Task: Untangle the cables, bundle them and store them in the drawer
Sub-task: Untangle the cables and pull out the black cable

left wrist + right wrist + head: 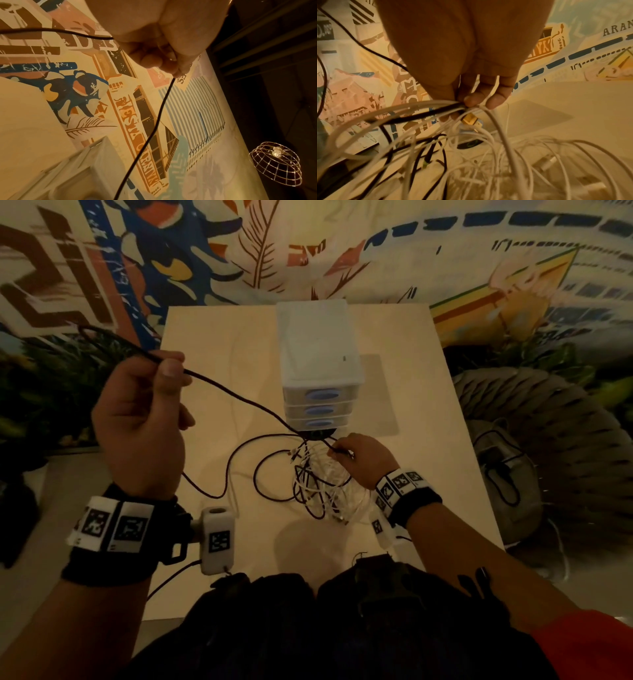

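Head view shows both hands pinching cable — left hand the black cable, right hand the tangle.

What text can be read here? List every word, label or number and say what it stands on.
"ARAN", cut off by the frame edge: on the painted wall mural, right wrist view.
Orange sign lettering on the mural: stylised, unreadable.
Black-and-white square marker tags on the wristbands: patterns, no words.
White plastic three-drawer unit: no label visible.
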A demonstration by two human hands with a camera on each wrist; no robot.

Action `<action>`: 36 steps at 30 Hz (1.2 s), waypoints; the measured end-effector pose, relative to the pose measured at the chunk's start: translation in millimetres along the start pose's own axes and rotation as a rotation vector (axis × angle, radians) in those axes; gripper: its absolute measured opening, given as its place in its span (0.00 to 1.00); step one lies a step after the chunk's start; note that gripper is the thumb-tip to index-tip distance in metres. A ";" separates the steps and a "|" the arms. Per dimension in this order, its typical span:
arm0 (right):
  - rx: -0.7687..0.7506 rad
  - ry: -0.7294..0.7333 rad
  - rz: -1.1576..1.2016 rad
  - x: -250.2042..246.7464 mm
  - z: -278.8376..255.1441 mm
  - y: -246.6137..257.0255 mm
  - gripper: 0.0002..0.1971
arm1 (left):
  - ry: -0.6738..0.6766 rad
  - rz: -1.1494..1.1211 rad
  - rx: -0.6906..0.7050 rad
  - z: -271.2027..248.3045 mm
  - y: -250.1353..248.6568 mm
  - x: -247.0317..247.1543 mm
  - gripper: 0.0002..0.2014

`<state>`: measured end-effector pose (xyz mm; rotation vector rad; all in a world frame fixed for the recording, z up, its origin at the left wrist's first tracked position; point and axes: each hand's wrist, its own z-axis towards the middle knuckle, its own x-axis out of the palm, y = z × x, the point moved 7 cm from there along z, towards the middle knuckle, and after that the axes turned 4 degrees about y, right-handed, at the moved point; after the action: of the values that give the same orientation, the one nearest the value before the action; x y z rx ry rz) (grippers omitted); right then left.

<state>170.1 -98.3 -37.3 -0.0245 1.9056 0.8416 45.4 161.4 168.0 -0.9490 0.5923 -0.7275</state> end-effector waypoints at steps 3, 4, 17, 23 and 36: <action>-0.044 -0.076 -0.053 -8.4 -0.4 3.8 0.16 | 0.009 -0.043 -0.107 -2.4 15.2 5.2 0.09; -0.068 -0.109 -0.056 -11.2 -1.3 6.3 0.18 | 0.056 -0.054 -0.154 -4.8 21.4 10.9 0.08; -0.309 -0.036 0.089 -7.8 -14.3 44.8 0.11 | 0.731 0.355 -0.278 -70.2 89.1 112.4 0.07; -0.203 -0.097 0.459 -10.5 -22.1 35.0 0.25 | 0.603 0.399 -0.280 -64.5 93.9 105.3 0.06; 0.012 -0.230 0.475 -7.5 -17.6 -14.8 0.14 | 0.437 0.311 -0.365 -63.0 98.2 79.5 0.09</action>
<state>165.3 -121.9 -34.8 0.5289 1.7195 1.0943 77.3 106.0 42.1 -1.0043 1.2609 -0.5543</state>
